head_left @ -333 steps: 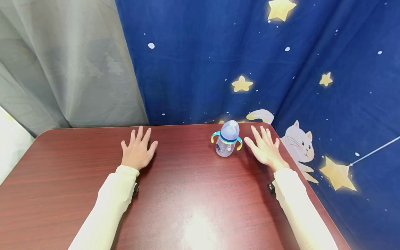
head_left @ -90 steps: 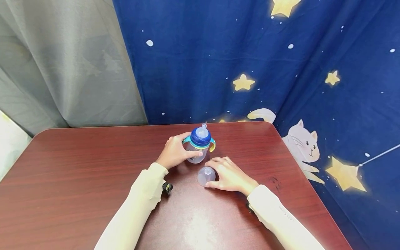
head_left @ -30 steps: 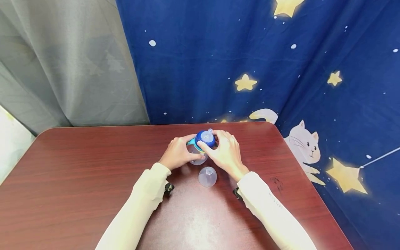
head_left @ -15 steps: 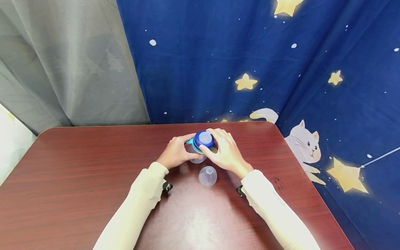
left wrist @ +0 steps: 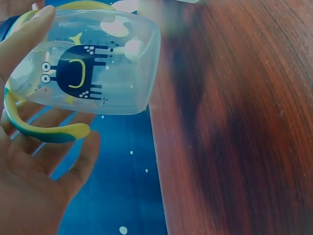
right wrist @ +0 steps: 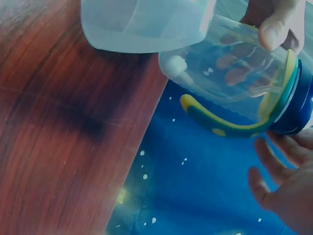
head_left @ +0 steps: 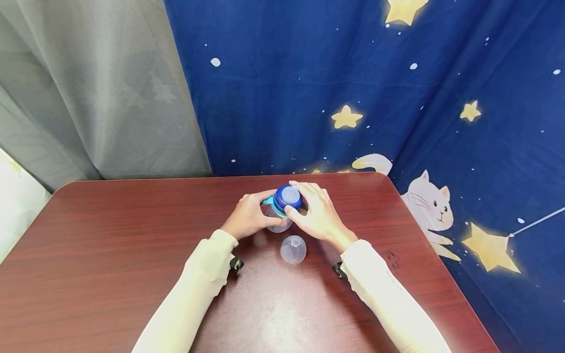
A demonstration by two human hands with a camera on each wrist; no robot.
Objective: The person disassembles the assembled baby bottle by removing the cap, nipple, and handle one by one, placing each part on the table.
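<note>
A clear baby bottle [head_left: 278, 225] stands near the middle of the table in the head view, topped by a dark blue screw collar [head_left: 280, 198] with a clear nipple. My left hand [head_left: 249, 214] holds the bottle body, its thumb lying along the side in the left wrist view, one turquoise-yellow handle [left wrist: 49, 133] in front of its palm. My right hand [head_left: 320, 213] grips the collar, thumb at the front and fingers behind; the right wrist view shows its fingers [right wrist: 274, 169] at the collar's edge. Nearer me, the see-through dome cover [head_left: 293, 251] sits on the table.
The reddish-brown table [head_left: 132, 255] ends at its far edge close behind the bottle. Beyond it hang a grey curtain [head_left: 110, 98] and a blue starry curtain [head_left: 273, 88]. Dark smudges [head_left: 391, 258] mark the table right of my right sleeve.
The bottle has moved left from its first place, and its dome cover is off, standing on the table. My right hand has gone from the cover to the collar, its thumb shifting slightly along it.
</note>
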